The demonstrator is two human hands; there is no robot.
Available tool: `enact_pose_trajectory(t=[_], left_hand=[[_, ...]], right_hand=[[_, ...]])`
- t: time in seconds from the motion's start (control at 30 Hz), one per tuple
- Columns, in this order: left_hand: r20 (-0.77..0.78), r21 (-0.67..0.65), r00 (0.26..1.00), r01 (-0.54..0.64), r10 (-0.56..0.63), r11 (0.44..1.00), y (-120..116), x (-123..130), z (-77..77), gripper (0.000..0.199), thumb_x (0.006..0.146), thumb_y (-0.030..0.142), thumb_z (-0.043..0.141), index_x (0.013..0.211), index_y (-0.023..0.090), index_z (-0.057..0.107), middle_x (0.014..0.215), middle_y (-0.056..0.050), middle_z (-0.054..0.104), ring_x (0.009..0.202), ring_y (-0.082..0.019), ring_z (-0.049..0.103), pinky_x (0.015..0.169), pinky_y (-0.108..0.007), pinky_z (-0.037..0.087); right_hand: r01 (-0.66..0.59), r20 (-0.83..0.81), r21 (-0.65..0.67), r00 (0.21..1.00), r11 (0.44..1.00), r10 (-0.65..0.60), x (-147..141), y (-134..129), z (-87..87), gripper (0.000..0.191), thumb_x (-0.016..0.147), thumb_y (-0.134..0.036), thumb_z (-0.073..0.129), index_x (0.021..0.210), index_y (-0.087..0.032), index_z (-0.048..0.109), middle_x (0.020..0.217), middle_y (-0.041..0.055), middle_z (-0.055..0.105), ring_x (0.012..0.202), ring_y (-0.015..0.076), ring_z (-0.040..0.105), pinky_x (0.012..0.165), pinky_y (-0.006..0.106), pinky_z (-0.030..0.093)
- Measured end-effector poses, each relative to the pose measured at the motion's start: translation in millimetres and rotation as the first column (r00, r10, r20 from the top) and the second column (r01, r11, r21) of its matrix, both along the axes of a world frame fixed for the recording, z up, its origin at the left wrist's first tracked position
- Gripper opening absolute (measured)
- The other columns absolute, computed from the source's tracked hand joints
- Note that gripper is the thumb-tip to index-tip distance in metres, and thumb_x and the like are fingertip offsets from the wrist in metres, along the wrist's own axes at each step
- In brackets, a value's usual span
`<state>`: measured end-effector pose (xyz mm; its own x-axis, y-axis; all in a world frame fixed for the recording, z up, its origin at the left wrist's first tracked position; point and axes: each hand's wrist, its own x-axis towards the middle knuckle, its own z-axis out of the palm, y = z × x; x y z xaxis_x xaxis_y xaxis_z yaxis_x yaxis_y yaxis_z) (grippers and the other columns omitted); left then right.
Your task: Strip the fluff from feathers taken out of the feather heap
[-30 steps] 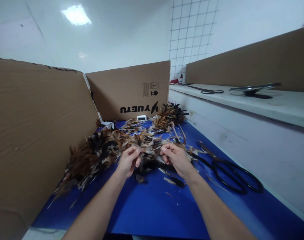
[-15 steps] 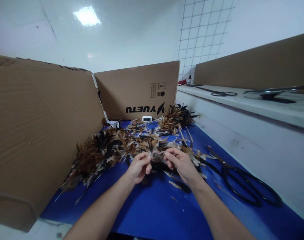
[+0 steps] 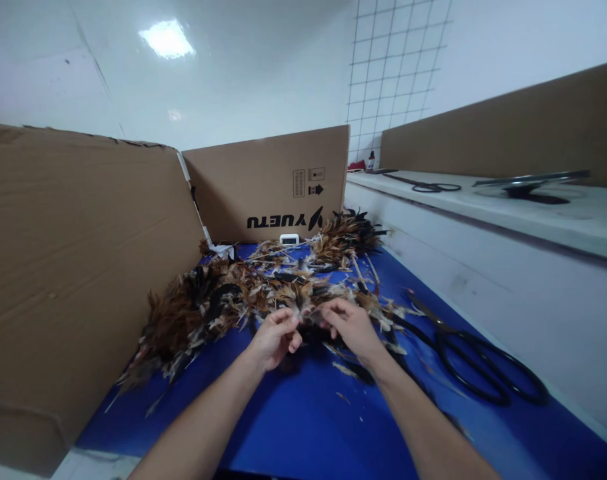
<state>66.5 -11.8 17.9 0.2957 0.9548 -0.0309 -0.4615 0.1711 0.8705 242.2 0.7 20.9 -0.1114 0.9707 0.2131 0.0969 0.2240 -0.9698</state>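
Note:
My left hand [image 3: 277, 339] is closed in a pinch at the base of a brown feather [image 3: 296, 295], whose tip points away from me. Close beside it, my right hand [image 3: 350, 328] has its thumb and fingers pressed together near the pale fluff at that base. What the right fingers pinch is too blurred to make out. Beyond both hands spreads a loose pile of brown, black and whitish feathers [image 3: 243, 287]. Large black-handled scissors [image 3: 476, 357] lie to the right of my right forearm.
Cardboard panels [image 3: 83, 267] wall off the left and back of the blue tabletop [image 3: 313, 427]. A small white digital display [image 3: 289, 239] stands at the back, beside a denser feather bunch [image 3: 346, 237]. Another pair of scissors [image 3: 428, 185] lies on the white ledge [image 3: 513, 210] at right.
The view has shifted slightly. My right hand has moved a little nearer my left, its fingers curling more downward. My left hand keeps its pinch on the feather.

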Motion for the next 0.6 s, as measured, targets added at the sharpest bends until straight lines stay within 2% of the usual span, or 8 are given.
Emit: enact_pose_trajectory(t=[0.1,0.17,0.27,0.37,0.47,0.53,0.6], left_hand=[[-0.018,-0.009,1.000,-0.004,0.004,1.000,-2.3,0.1,5.0,0.037,0.058,0.036,0.079,0.066,0.015,0.049,0.056,0.004,0.051,0.036,-0.005,0.047,0.032,-0.015,0.025],[-0.022,-0.008,1.000,-0.004,0.003,1.000,-3.1,0.1,7.2,0.038,0.057,0.036,0.079,0.066,0.014,0.049,0.063,0.002,0.057,0.036,-0.005,0.047,0.032,-0.015,0.025],[-0.001,0.003,1.000,-0.018,0.018,1.000,-2.4,-0.3,6.8,0.038,0.057,0.035,0.079,0.066,0.014,0.049,0.074,-0.001,0.062,0.034,-0.003,0.045,0.032,-0.016,0.026],[0.028,0.013,0.999,-0.039,0.039,0.999,-0.2,-1.3,4.2,0.035,0.060,0.033,0.077,0.066,0.014,0.049,0.081,-0.002,0.064,0.032,-0.001,0.043,0.031,-0.016,0.025],[0.026,0.013,0.999,-0.044,0.044,0.999,1.4,-1.8,1.7,0.034,0.061,0.032,0.077,0.066,0.014,0.049,0.076,-0.001,0.063,0.032,-0.002,0.043,0.031,-0.016,0.025],[0.007,0.016,0.999,-0.046,0.046,0.999,1.6,-1.4,0.2,0.033,0.061,0.033,0.077,0.067,0.014,0.050,0.067,0.001,0.060,0.031,-0.003,0.043,0.032,-0.016,0.025],[-0.013,0.034,0.999,-0.034,0.034,0.999,1.3,-0.6,-1.5,0.032,0.062,0.033,0.076,0.067,0.014,0.051,0.058,0.004,0.055,0.032,-0.004,0.044,0.032,-0.016,0.026]], right_hand=[[0.247,0.026,0.078,0.968,0.966,-0.250,5.4,7.2,-4.8,0.022,0.076,-0.043,0.056,0.076,-0.020,0.058,0.062,0.0009,0.060,0.048,0.0132,0.050,0.045,0.025,0.040],[0.305,0.027,0.143,0.950,0.942,-0.312,7.4,8.4,-5.2,0.023,0.076,-0.043,0.056,0.074,-0.020,0.058,0.070,0.0034,0.062,0.054,0.0148,0.053,0.046,0.025,0.042],[0.311,0.007,0.210,0.947,0.927,-0.320,6.1,5.3,-0.9,0.022,0.076,-0.042,0.057,0.072,-0.020,0.058,0.082,0.0061,0.062,0.062,0.0157,0.055,0.048,0.025,0.043],[0.241,-0.098,0.138,0.969,0.961,-0.228,2.8,-0.7,7.1,0.021,0.074,-0.040,0.059,0.071,-0.019,0.058,0.084,0.0054,0.061,0.056,0.0119,0.052,0.045,0.024,0.042],[0.074,-0.215,0.020,0.974,0.997,-0.068,-0.9,-6.2,11.9,0.023,0.071,-0.039,0.063,0.068,-0.017,0.058,0.094,0.0071,0.062,0.053,0.0094,0.053,0.041,0.022,0.040],[-0.059,-0.234,-0.046,0.971,0.997,0.047,-4.9,-8.6,10.6,0.023,0.070,-0.038,0.064,0.068,-0.016,0.057,0.101,0.0084,0.062,0.059,0.0121,0.059,0.040,0.021,0.040],[-0.157,-0.209,-0.098,0.969,0.983,0.134,-10.0,-9.6,6.8,0.023,0.069,-0.037,0.065,0.068,-0.016,0.055,0.090,0.0067,0.063,0.064,0.0153,0.062,0.040,0.021,0.042]])
